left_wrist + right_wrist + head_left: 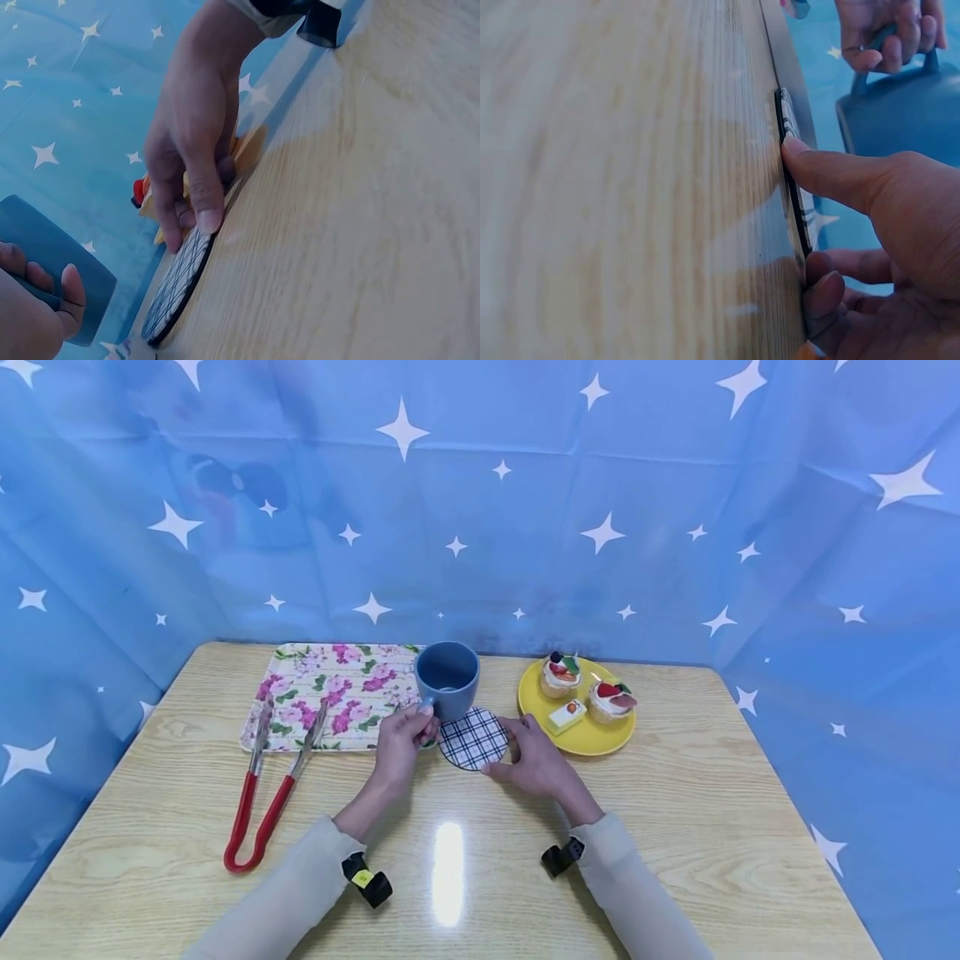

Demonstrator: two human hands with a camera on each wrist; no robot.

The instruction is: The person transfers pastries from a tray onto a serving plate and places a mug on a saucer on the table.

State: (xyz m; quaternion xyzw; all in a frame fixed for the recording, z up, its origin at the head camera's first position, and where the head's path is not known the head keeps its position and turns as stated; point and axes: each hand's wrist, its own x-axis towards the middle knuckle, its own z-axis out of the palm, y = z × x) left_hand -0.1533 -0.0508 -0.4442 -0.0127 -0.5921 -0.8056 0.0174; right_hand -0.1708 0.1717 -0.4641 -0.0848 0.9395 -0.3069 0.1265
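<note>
A blue mug (453, 693) is held by its handle in my left hand (400, 743). The left wrist view shows the mug (52, 262) raised off the table, fingers curled through the handle. Just right of and below it, a round black-and-white checked coaster (474, 740) lies flat on the wood. My right hand (534, 758) grips the coaster's right edge between thumb and fingers. Seen from the right wrist, the thumb (832, 169) presses the dark rim, with the other fingers farther along it.
A floral tray (352, 693) stands at the back left, with red-handled tongs (251, 810) leaning over its front edge. To the right, a yellow plate (581, 742) bears two cupcakes and a small white cake. A blue starred curtain (480, 527) hangs behind the table.
</note>
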